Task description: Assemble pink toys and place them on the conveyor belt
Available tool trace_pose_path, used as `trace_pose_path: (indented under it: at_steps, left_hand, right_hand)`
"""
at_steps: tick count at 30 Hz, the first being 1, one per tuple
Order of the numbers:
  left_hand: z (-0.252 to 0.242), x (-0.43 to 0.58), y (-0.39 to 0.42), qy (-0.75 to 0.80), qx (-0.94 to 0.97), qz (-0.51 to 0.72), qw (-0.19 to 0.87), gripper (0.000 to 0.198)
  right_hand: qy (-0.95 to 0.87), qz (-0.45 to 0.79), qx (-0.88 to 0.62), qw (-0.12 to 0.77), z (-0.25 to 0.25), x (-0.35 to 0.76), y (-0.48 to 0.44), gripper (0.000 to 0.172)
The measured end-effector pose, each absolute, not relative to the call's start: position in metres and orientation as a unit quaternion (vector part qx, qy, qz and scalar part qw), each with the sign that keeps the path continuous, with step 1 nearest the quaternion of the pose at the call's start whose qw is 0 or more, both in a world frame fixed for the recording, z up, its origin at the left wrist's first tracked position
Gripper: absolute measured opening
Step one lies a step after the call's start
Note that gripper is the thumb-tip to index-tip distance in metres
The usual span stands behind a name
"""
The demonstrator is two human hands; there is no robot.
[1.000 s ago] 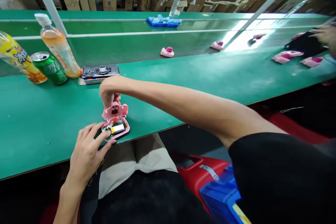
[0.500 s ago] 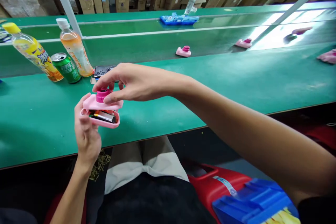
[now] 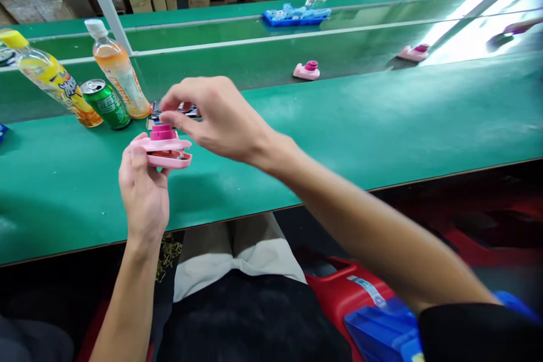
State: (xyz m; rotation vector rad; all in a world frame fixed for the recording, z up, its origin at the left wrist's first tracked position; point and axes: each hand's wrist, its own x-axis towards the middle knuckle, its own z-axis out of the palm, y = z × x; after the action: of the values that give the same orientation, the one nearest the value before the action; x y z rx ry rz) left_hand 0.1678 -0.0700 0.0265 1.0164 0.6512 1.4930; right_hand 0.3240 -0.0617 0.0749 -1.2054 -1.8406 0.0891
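Note:
My left hand [image 3: 142, 192] holds a small pink toy case [image 3: 163, 153] up above the green table [image 3: 339, 124], fingers wrapped round its left end. The case has a darker pink knob on top and its two halves nearly meet, with red parts showing in the gap. My right hand [image 3: 216, 116] hovers just right of and above the case, fingers loosely curled with the tips close together over the knob; nothing shows in them.
At the back left stand a yellow bottle [image 3: 51, 79], a green can [image 3: 106, 104] and an orange bottle [image 3: 116, 73], with a black device [image 3: 186, 110] behind my hand. Pink toys [image 3: 306, 70] lie on the far belt, near a blue tray [image 3: 297, 14]. Red and blue bins [image 3: 360, 305] sit below.
The case was lifted off the table and its top half folded down onto the bottom. My right hand has come off the top and risen slightly.

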Motion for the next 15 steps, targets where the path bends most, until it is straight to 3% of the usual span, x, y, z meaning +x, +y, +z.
trace_pose_path:
  at_steps: [6, 9, 15]
  left_hand:
    - [0.03, 0.184, -0.076, 0.26, 0.396, 0.633, 0.612, 0.02]
    - [0.03, 0.192, -0.08, 0.236, 0.415, 0.621, 0.622, 0.019]
    - [0.022, 0.205, -0.078, 0.239, 0.425, 0.648, 0.586, 0.013]
  right_hand:
    - [-0.694, -0.052, -0.591, 0.408, 0.048, 0.313, -0.117, 0.054]
    - [-0.646, 0.019, -0.642, 0.412, 0.037, 0.304, -0.113, 0.05]
    - [-0.515, 0.257, -0.574, 0.582, 0.035, 0.295, -0.102, 0.024]
